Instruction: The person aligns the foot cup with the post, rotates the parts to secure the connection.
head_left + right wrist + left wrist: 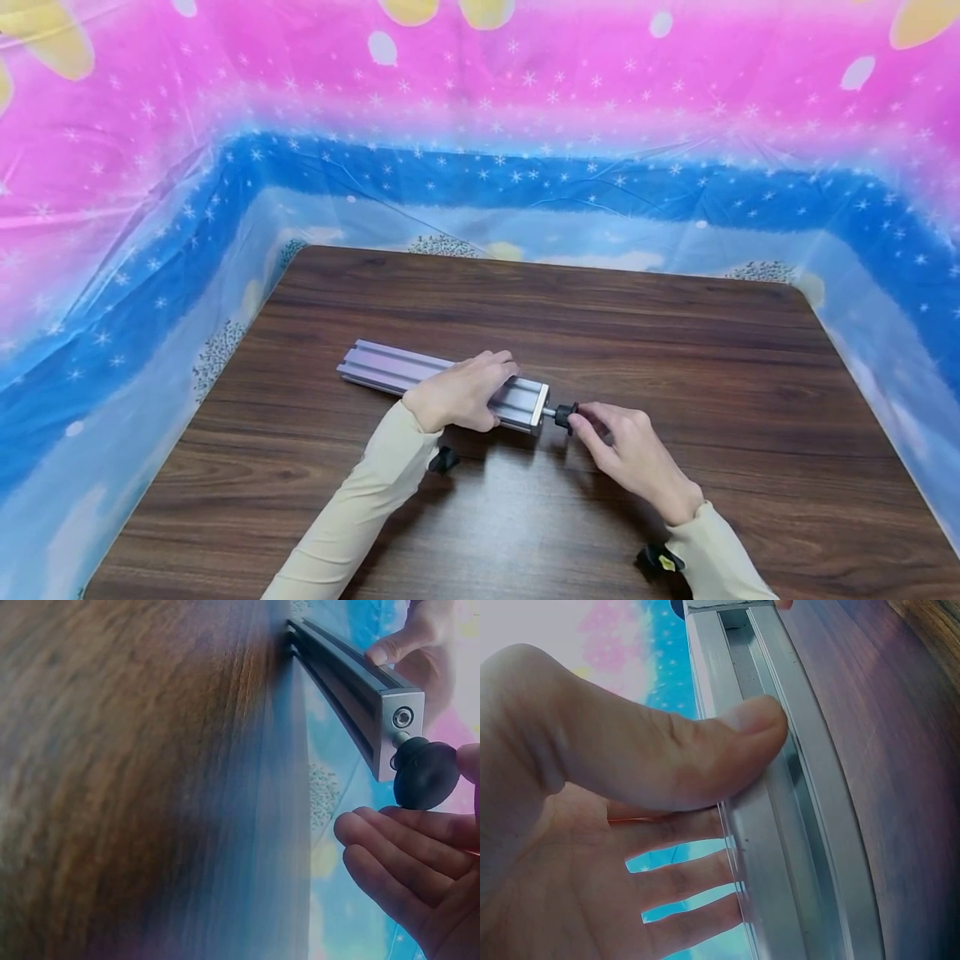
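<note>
A silver aluminium extrusion (393, 363) with long slots lies slantwise on the table. My left hand (463, 392) grips it near its right end; in the left wrist view the thumb (697, 757) lies over the slotted side, and the fingers reach the opposite face. A metal end plate (411, 699) with a round screw head caps that end. From the plate a threaded stud sticks out, carrying a black levelling foot (426, 776). Thumb and index finger of my right hand (628, 447) pinch the foot's rim; its other fingers extend below it in the right wrist view.
The brown wood-grain table (675, 333) stretches around the extrusion. A pink and blue snowflake-patterned cloth (495, 175) hangs behind the table and along its sides. Black wrist mounts (660, 558) show near both sleeves.
</note>
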`<state>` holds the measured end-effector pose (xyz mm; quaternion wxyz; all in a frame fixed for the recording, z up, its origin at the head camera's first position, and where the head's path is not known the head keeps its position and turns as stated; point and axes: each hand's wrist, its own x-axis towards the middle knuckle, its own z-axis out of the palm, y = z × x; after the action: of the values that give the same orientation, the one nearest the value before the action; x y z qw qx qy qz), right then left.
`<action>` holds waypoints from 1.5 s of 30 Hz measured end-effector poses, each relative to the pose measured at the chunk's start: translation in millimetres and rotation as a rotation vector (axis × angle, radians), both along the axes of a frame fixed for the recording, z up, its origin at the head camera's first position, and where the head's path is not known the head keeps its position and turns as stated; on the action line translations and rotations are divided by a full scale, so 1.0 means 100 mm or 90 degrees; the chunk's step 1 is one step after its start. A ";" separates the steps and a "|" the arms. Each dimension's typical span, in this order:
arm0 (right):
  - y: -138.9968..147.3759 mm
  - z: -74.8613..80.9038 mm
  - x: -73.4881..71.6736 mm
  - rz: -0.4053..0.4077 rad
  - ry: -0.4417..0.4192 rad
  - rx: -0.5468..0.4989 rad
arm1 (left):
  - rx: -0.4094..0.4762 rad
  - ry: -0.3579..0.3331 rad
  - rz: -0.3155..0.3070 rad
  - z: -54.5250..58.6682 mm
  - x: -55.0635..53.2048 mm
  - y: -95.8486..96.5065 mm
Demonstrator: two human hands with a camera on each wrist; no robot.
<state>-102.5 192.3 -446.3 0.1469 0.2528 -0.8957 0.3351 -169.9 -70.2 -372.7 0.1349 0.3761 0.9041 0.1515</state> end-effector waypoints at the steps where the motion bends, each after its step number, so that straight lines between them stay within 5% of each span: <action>1: 0.00 0.00 0.00 0.000 0.000 0.000 | 0.001 0.000 0.000 0.00 0.00 0.00; 16: 0.04 0.02 -0.03 0.100 0.131 -0.045 | 0.000 -0.006 0.006 0.03 -0.02 0.01; 23: 0.02 0.01 -0.04 0.102 0.180 -0.051 | 0.000 -0.008 0.002 0.01 -0.03 0.00; 45: -0.01 0.01 -0.01 -0.014 0.023 0.005 | 0.006 -0.008 0.001 0.01 -0.02 0.00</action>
<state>-103.6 191.6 -445.3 0.1655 0.2497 -0.8968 0.3256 -171.6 -70.4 -371.5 0.1389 0.3752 0.9027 0.1584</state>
